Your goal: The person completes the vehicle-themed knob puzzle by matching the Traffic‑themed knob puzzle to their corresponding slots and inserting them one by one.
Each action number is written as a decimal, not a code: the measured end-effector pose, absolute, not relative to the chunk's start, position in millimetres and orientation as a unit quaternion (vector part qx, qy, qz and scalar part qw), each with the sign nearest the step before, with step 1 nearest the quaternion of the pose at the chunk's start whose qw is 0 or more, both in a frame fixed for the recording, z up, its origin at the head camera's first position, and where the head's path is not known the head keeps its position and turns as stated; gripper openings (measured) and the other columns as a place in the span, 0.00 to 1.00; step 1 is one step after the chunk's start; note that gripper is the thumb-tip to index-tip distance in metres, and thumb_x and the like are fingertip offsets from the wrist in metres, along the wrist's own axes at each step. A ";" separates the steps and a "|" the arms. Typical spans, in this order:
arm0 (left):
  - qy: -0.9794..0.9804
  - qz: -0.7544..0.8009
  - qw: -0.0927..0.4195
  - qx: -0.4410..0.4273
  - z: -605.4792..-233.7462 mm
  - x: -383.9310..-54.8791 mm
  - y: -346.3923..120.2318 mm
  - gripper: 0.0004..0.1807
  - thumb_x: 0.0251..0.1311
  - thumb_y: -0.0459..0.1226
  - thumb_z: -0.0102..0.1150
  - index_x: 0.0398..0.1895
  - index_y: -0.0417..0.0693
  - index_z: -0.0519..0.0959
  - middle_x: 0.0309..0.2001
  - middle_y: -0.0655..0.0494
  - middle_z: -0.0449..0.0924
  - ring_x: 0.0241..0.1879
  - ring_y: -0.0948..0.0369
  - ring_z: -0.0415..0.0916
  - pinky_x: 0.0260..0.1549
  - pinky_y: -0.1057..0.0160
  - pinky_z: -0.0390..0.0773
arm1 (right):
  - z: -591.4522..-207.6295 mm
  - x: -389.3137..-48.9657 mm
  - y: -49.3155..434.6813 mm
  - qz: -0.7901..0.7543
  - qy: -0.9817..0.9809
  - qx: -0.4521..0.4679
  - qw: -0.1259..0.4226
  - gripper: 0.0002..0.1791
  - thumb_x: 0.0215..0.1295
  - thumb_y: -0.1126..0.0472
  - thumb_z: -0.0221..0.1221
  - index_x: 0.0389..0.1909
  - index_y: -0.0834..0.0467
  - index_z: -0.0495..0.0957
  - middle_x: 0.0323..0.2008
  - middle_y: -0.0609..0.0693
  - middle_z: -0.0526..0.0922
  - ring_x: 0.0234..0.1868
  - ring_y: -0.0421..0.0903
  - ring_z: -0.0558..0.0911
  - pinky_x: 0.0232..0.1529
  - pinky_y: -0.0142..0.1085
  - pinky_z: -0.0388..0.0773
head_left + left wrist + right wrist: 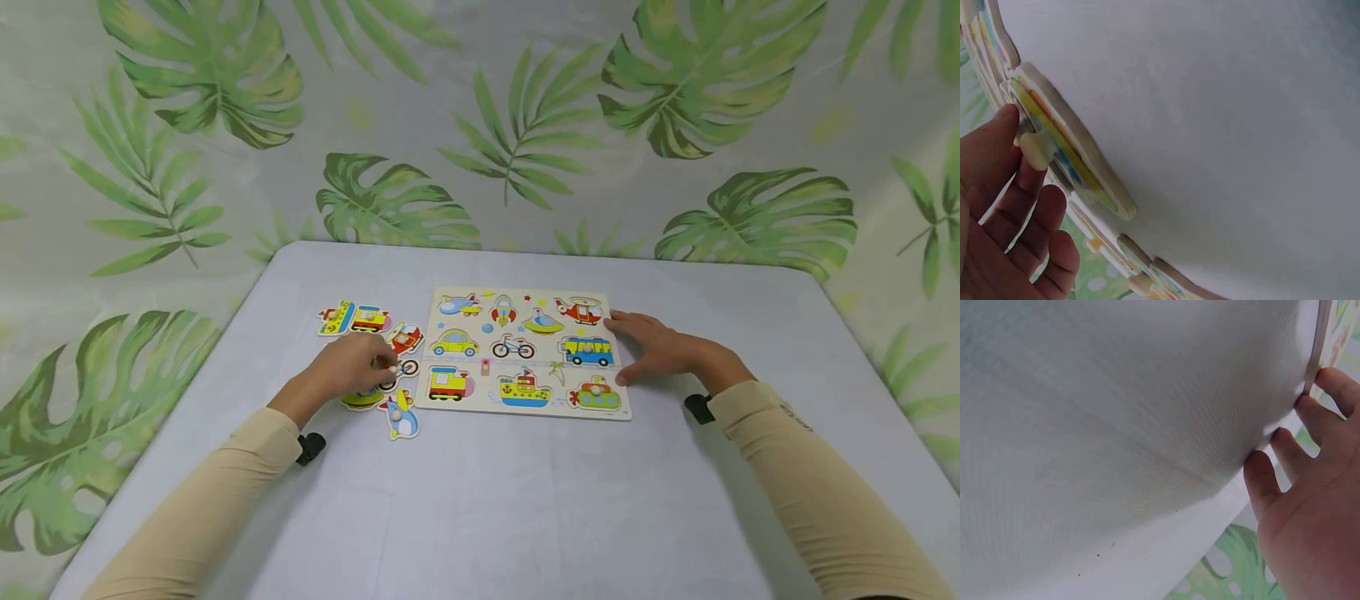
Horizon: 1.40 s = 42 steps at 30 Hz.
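Observation:
My left hand (348,367) is over a group of loose wooden puzzle pieces, its thumb and forefinger pinching the knob of the bicycle piece (408,367). Below the palm, the yellow flying saucer piece (362,401) is partly covered; its edge and pale knob (1036,150) show beside my fingers in the left wrist view. To the right lies the puzzle board (487,406). Knobs show on the bus piece (587,351) and the submarine piece (596,394) in it. My right hand (660,343) rests at the board's right edge with spread fingers, thumb near the lower corner.
Around the left hand lie the ship piece (337,318), train piece (370,318), helicopter piece (406,337) and airplane piece (401,417). A white cloth covers the table (480,500). Behind it hangs a leaf-patterned curtain (525,125).

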<state>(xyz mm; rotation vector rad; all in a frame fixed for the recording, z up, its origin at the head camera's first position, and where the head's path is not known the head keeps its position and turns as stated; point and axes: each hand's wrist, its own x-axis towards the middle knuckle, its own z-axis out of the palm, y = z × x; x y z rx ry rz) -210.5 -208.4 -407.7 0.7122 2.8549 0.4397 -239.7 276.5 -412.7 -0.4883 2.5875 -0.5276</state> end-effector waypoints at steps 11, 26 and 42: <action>0.961 0.147 0.077 0.221 -407.1 -209.3 -206.4 0.07 0.59 0.40 0.68 0.38 0.49 0.89 0.40 0.56 0.87 0.39 0.60 0.78 0.41 0.58 0.80 | -412.0 -243.7 274.1 -0.186 0.941 -0.178 0.221 0.60 0.50 0.42 0.72 0.78 0.60 0.51 0.79 0.62 0.43 0.78 0.69 0.41 0.72 0.70 0.43; 0.953 0.199 0.041 0.225 -389.3 -210.0 -207.2 0.07 0.60 0.37 0.67 0.40 0.48 0.88 0.37 0.57 0.86 0.36 0.62 0.78 0.38 0.61 0.78 | -410.9 -239.6 269.5 -0.192 0.939 -0.178 0.223 0.59 0.50 0.43 0.73 0.77 0.61 0.52 0.79 0.62 0.43 0.78 0.69 0.41 0.72 0.70 0.43; 0.936 0.196 0.013 0.291 -361.2 -246.7 -132.7 0.08 0.64 0.39 0.64 0.43 0.50 0.87 0.39 0.56 0.84 0.38 0.59 0.78 0.41 0.59 0.77 | -413.8 -240.5 275.4 -0.185 0.942 -0.160 0.228 0.61 0.48 0.40 0.73 0.78 0.58 0.51 0.80 0.61 0.42 0.77 0.69 0.42 0.71 0.71 0.45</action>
